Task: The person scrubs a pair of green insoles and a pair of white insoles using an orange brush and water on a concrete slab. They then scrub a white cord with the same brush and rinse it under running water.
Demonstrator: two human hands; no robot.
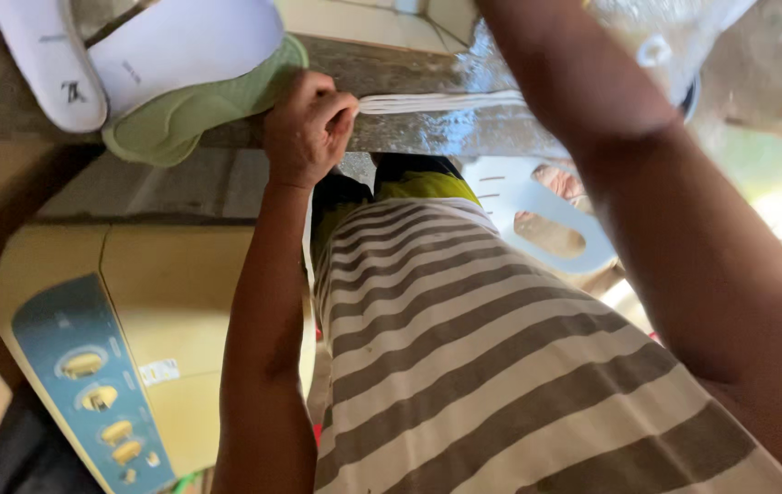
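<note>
Closest to the eye is the person's own striped shirt [482,366], broad grey and cream bands running across the belly, with a bit of yellow and dark cloth [418,178] showing just past its hem. The right forearm [684,229] sweeps across the right side of the view and leaves it at the top edge, so the right hand is out of sight and I cannot tell what it is doing. The left arm reaches up from the bottom, and the left hand [307,128] is curled into a tight fist at the edge of a worn, shiny worktop [446,128], the fingers clenched on the end of a thin stack of flat white sheets [436,101] that lies along that edge and runs off to the right. Just to the left of the fist, touching or nearly touching it, a pale green insole [189,114] lies on the worktop with a white insole [180,46] resting on top of it, and a second white insole [48,59] sits beside those, farther left. Below the worktop on the left stands a cream-coloured washing machine [171,302] with a blue control panel [89,384] carrying several yellowish knobs. Farther off, under the right forearm, is a pale plastic chair [537,215].
</note>
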